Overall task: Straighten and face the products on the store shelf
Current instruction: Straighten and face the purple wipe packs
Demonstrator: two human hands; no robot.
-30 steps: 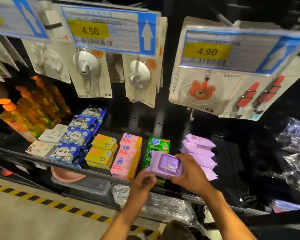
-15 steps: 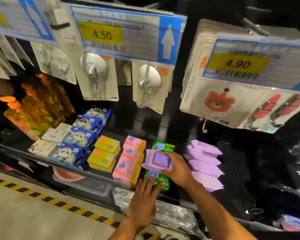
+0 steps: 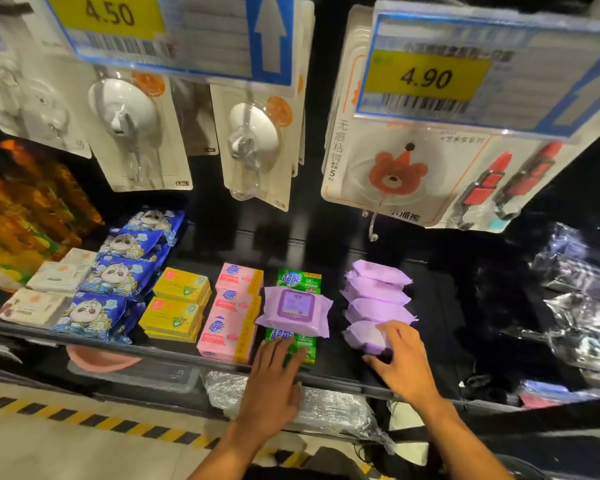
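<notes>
A purple wipes pack lies label up on top of the green soap boxes. My left hand rests with straight fingers on the front green soap box at the shelf edge. To the right a row of several plain purple packs runs front to back. My right hand curls its fingers and thumb over the front purple pack. Pink soap boxes and yellow soap boxes stand in rows to the left.
Blue panda packs, white boxes and orange bottles fill the shelf's left. Carded hooks and price tags hang above. Clear plastic bags sit right. The black shelf rail fronts a striped floor.
My right hand let go of the labelled purple pack on the green boxes and moved right onto the front pack of the purple row. My left hand reached forward onto the green box.
</notes>
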